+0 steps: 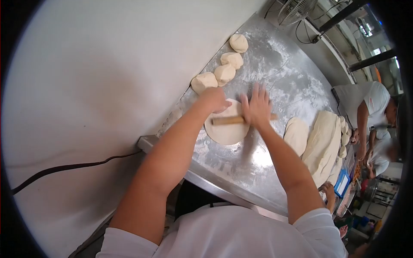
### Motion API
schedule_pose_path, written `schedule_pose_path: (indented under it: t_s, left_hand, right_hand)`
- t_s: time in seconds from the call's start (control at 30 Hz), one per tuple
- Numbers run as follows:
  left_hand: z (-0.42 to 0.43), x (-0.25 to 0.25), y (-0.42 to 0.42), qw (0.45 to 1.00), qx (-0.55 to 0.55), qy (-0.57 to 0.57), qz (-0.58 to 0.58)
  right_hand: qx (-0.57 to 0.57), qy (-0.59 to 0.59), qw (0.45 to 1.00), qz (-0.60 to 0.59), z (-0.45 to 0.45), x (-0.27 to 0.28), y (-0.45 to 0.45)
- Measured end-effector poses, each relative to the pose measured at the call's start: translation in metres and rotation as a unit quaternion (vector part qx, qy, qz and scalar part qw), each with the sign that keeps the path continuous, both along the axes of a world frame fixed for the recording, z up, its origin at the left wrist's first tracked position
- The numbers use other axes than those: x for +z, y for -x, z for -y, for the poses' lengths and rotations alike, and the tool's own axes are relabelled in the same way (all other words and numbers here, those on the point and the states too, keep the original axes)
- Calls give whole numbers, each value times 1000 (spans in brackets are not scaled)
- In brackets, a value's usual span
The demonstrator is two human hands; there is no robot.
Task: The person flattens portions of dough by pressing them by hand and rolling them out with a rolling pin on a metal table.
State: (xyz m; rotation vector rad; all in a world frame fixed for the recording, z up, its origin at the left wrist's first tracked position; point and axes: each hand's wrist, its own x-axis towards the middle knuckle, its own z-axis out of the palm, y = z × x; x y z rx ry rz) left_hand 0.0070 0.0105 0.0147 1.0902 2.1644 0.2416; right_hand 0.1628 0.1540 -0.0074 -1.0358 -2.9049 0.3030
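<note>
A flat round sheet of dough [228, 133] lies on the floured metal table [279, 81]. Across it rests a wooden rolling pin [226, 121]. My right hand [258, 107] is over the pin's right part, fingers stretched out and blurred by motion. At the sheet's upper left edge, my left hand [214, 99] has its fingers curled at the dough's rim. Just beyond my left hand sits a dough ball [204, 81], first in a row with another ball [225, 74] and more behind.
Long dough pieces [320, 142] lie at the right, beside an oval one [296, 134]. Beyond them are small dough balls, a blue-framed object [342, 183] and co-workers [374, 103]. A white wall [107, 64] borders the left; a fan [296, 10] stands at the top.
</note>
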Motion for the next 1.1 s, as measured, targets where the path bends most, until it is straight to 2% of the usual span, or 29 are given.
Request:
schedule_pose_path:
  t_s: [0.07, 0.17, 0.23, 0.27, 0.37, 0.47, 0.57, 0.63, 0.67, 0.77, 0.87, 0.93, 1.07, 1.1]
  left_hand:
    - [4, -12, -2, 997, 58, -52, -26]
    - [12, 22, -11, 996, 66, -55, 12]
    - [12, 28, -16, 1000, 9, -20, 6]
    - [9, 28, -17, 1000, -21, -4, 2]
    - [1, 10, -20, 988, 12, -41, 148]
    - [-2, -11, -37, 918, 175, -123, 334]
    - [5, -15, -37, 956, 114, -41, 268]
    - [8, -5, -33, 957, 83, -4, 278]
    - [10, 0, -31, 956, 68, 17, 284]
    - [5, 0, -31, 980, 67, 28, 186]
    - [1, 11, -23, 998, 18, 8, 60]
    - [1, 2, -12, 998, 21, -19, 51]
    - [13, -5, -5, 993, 60, -95, 46]
    - [13, -4, -4, 994, 55, -91, 32]
  right_hand:
    - [-32, -11, 999, -2, -11, 9, 44]
    - [-28, -24, 998, -45, -11, 0, 45]
    - [7, -26, 996, -81, -2, -13, 0]
    - [25, -33, 997, -61, 8, -18, -33]
    - [77, 9, 997, -1, 52, 4, -138]
    - [114, 17, 993, -12, 67, 12, -209]
    - [119, 22, 993, 3, 62, 9, -229]
    - [144, 9, 989, 12, 51, 9, -219]
    - [144, -6, 989, 26, 48, 13, -201]
    - [73, 10, 997, 14, 32, 11, -121]
    - [12, -3, 999, -31, 4, 0, -30]
    - [0, 9, 998, -55, -6, 8, 11]
    - [17, 46, 989, -141, -14, -1, -5]
    - [38, 20, 985, -167, -5, -2, -29]
